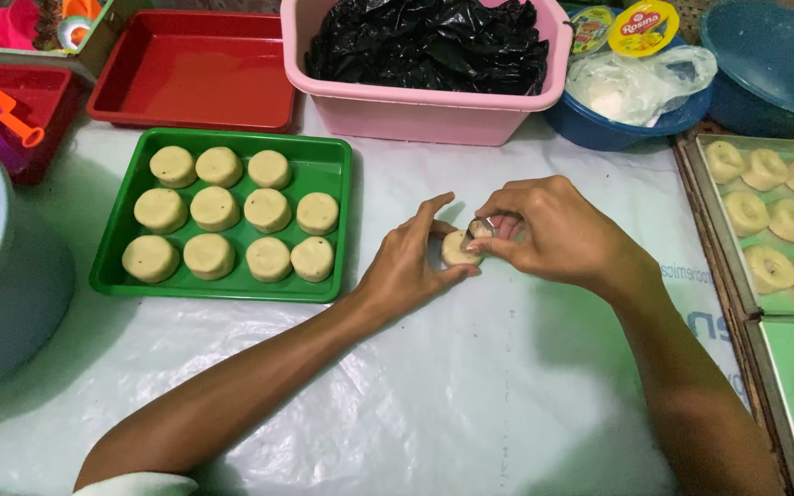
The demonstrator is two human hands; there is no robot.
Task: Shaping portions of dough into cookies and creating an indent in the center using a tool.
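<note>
The right hand point(558, 234) pinches a small metal tool point(482, 227) between thumb and fingertips, its tip pressed onto the top of a round dough piece point(458, 248). The left hand point(408, 266) grips that dough piece from the side, thumb below and forefinger arched over it, the other fingers curled loosely. The dough sits on the white plastic sheet point(470, 386) covering the table, just right of a green tray point(328, 230). That tray holds eleven flat-topped dough rounds point(216, 208) in three rows. Beyond it stands a red tray point(195, 73), and beside that a pink tub point(415, 115) filled with crumpled black plastic point(429, 41). Farther right a blue bowl point(599, 129) holds a clear bag point(631, 83), with a second blue bowl point(769, 60) next to it. At the right edge a metal tray point(709, 197) carries dough pieces with dented centres point(769, 220). At the left edge a large grey bowl point(11, 294) holds more dough.
</note>
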